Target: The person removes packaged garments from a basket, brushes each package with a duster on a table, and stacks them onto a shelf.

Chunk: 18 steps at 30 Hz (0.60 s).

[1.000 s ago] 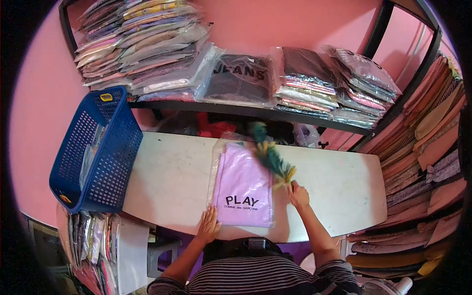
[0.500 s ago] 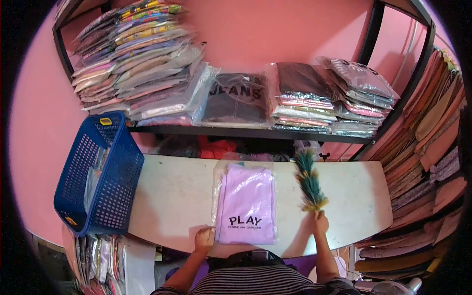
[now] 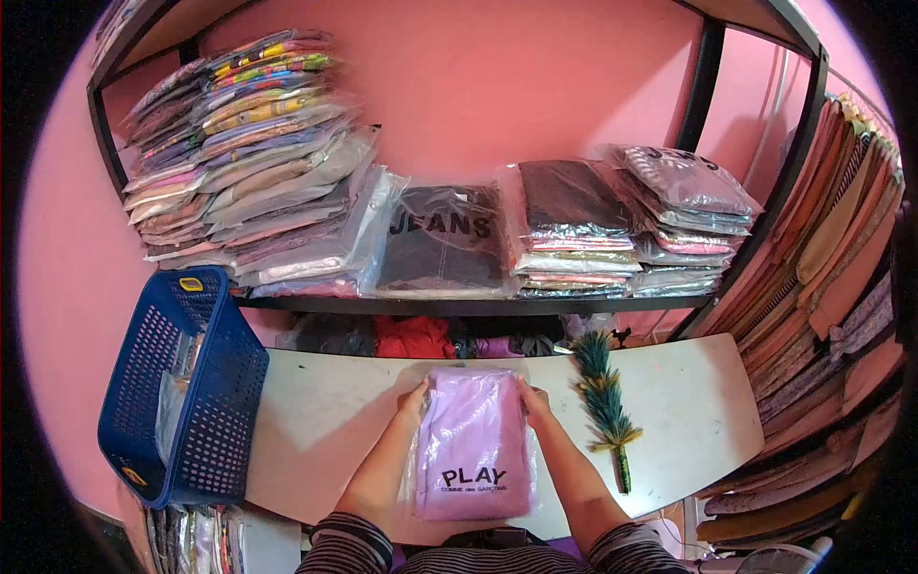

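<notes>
A folded lilac garment (image 3: pixel 473 435) printed "PLAY" lies in a clear plastic bag on the pale table (image 3: pixel 325 411). My left hand (image 3: pixel 415 394) is closed on the bag's upper left edge, and my right hand (image 3: pixel 533 394) grips its upper right edge. To the right, a green feathery duster (image 3: pixel 602 392) with a dark handle rests on the tabletop, touched by neither hand.
On the left stands a blue plastic basket (image 3: pixel 215 392) holding bagged items. A dark shelf (image 3: pixel 478 306) behind the table carries stacks of bagged clothes (image 3: pixel 258 191) and a bagged "JEANS" garment (image 3: pixel 442 239). Hanging garments (image 3: pixel 813 316) line the right side.
My right hand has let go of the duster, now on the table, and moved left to the bag. My left hand has moved up along the bag. The camera view has tilted upward.
</notes>
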Tool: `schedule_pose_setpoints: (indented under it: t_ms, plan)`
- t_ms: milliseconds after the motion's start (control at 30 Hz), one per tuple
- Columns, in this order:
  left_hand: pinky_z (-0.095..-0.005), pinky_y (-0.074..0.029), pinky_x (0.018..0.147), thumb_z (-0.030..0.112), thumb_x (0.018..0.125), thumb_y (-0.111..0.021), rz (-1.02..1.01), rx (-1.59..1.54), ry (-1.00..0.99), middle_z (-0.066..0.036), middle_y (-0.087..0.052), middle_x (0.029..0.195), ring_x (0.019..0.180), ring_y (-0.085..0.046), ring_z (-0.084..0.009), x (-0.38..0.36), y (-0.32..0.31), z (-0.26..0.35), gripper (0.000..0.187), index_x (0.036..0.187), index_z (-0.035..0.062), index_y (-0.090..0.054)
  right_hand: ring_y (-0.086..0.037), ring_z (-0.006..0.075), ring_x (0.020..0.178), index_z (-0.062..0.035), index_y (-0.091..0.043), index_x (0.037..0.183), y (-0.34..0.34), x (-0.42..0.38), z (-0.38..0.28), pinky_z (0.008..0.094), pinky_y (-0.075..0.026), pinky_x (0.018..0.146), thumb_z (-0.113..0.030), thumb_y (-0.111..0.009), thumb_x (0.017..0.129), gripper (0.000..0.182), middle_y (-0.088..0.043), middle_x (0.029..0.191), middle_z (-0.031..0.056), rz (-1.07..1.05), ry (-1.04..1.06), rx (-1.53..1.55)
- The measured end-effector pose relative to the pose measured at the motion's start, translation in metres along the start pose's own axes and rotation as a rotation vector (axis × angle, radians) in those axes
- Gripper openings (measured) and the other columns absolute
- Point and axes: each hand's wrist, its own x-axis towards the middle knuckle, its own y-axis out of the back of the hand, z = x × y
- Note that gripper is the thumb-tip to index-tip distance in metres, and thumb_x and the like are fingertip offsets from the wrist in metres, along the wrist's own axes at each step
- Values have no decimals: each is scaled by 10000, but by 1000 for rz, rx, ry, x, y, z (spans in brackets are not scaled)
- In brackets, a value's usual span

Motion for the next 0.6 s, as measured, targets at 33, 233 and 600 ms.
schedule_pose_setpoints:
  t_ms: [33,233,600]
  plan:
    - [-292,-429,654,347,642,-739,0,1,-2,-56,-582,846,773,-521,-145,-17,-5,7,382,846,47,-619,-474,84,577,-24,-576,887,-2,-4,-12,228,-383,553,-333,-679,717,368,-537,657,-4,-66,-197,47]
    - [-188,-361,611,274,787,-615,-108,187,-637,18,-586,739,676,-483,-34,-172,-18,80,235,821,43,-644,-535,89,686,-70,-624,794,27,-78,-108,241,-407,668,-214,-626,763,147,-614,762,4,-299,99,270]
    - [-231,-379,800,239,851,-525,-244,254,-1069,-51,-614,935,880,-519,-86,-258,-44,156,266,943,9,-622,-528,66,754,8,-630,835,39,-117,-227,209,-398,701,-168,-590,802,183,-618,800,18,-253,745,9]
